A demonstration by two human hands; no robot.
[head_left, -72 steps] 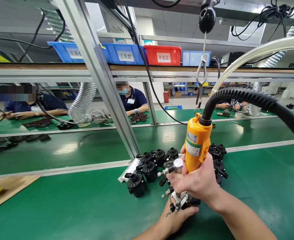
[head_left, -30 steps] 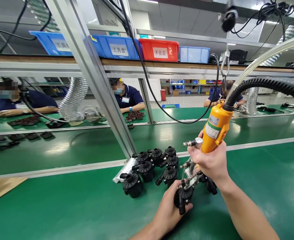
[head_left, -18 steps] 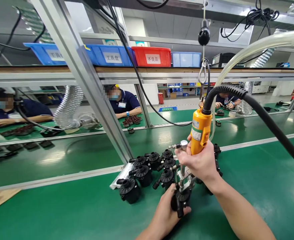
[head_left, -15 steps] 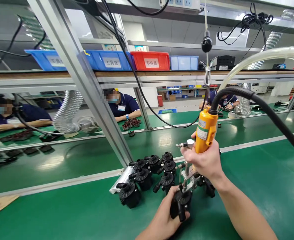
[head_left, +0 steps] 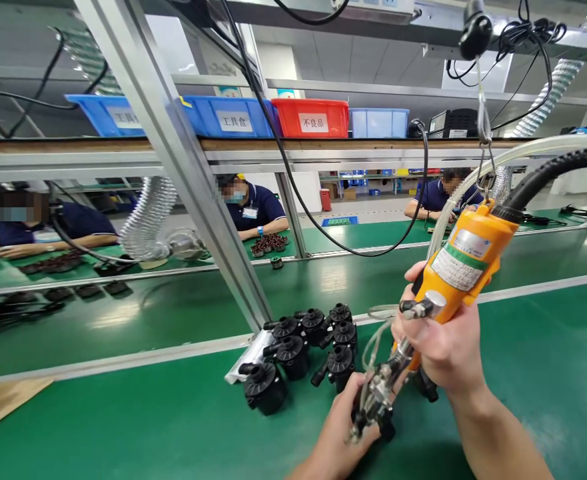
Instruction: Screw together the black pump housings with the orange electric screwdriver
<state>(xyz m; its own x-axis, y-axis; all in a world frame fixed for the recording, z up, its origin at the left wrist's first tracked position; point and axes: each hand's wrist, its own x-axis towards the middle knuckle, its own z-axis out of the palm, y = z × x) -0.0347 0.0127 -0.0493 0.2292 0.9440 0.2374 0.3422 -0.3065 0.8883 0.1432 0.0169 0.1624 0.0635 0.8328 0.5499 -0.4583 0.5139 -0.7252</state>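
Observation:
My right hand is wrapped round an orange powered screwdriver with a metal nozzle and thin clear tubes at its lower end. The tool leans, its tip down to the left and its top up to the right. My left hand grips a black pump low at the front of the bench. The nozzle covers most of that pump, and I cannot tell whether the tip touches it. Several similar black pumps stand upright just left of my hands. Another black part shows partly behind my right wrist.
A slanted aluminium post rises behind the pumps. From above, a metal hook holds the screwdriver, and a thick black cable leads off right. Bins, including a red bin, line the shelf. Co-workers sit across the bench.
The screwdriver has swung from nearly upright to a lean, its top moving right and closer. Its nozzle now hides the pump in my left hand. The camera view has shifted slightly.

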